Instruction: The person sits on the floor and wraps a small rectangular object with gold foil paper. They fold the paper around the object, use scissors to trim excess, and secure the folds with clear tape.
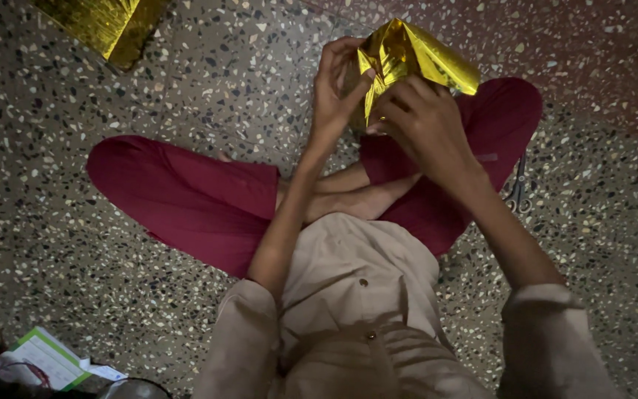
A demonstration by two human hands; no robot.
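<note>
- The left hand (337,85) is pinching the left edge of a folded gold foil piece (415,55), fingers closed on it, holding it up over the crossed legs.
- The right hand (426,122) is gripping the foil's lower right part, fingers curled around it.
- The foil piece is sitting high in the far middle of the scene, clear of the floor (208,81).
- The thin foil is looking easy to tear or crease wrongly if the two hands are pulling apart too hard.
- A pair of scissors (517,193) is lying on the floor just right of the knee; a shifting leg could be catching them.
- More gold foil (105,26) is lying far left; papers (46,358) near left.
</note>
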